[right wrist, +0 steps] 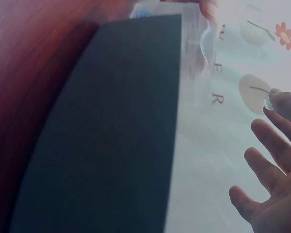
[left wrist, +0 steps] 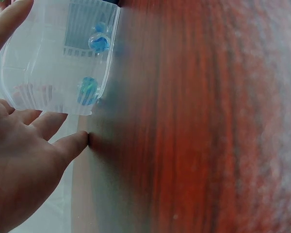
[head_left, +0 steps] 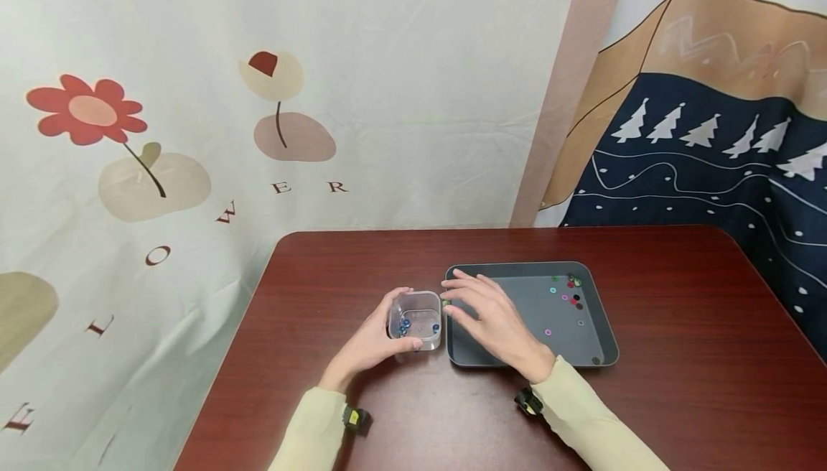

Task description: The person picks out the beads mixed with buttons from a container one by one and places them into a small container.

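My left hand [head_left: 373, 336] grips a clear plastic box [head_left: 416, 302] by its side, thumb at the near edge and fingers toward the far side. Several blue glass marbles [left wrist: 99, 42] lie in the bottom of this box. Just right of the box, my right hand [head_left: 487, 316] is held over the left edge of the dark grey tray [head_left: 517, 313]. Between its thumb and index finger it pinches a small clear-green marble [right wrist: 268, 102]; the other fingers are spread apart.
Small coloured rings and beads [head_left: 571, 299] lie scattered in the tray, mostly on its right side. Box and tray stand side by side on a reddish-brown wooden table [head_left: 362, 263]. Behind the table hangs a printed curtain [head_left: 413, 98].
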The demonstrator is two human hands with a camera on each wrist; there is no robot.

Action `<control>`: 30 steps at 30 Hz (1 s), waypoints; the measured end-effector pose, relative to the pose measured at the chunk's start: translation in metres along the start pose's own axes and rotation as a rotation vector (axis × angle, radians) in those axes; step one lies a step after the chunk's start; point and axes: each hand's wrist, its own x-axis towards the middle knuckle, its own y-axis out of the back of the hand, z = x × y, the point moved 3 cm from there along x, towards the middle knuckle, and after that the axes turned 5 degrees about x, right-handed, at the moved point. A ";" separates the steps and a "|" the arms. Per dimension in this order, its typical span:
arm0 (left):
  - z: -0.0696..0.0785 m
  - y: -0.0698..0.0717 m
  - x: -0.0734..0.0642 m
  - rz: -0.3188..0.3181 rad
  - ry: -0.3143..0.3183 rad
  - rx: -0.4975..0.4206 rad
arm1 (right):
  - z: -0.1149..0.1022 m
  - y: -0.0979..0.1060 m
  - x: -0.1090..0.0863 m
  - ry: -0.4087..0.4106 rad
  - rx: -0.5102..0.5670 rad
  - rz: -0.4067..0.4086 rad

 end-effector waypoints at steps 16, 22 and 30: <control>-0.002 0.002 0.000 -0.020 0.005 0.034 | -0.002 -0.025 0.012 -0.026 0.029 -0.049; -0.002 0.002 0.000 -0.023 -0.008 0.022 | 0.003 -0.031 0.012 -0.036 0.040 -0.057; -0.003 0.002 0.000 -0.023 -0.016 0.034 | 0.009 -0.036 0.011 -0.049 0.041 -0.078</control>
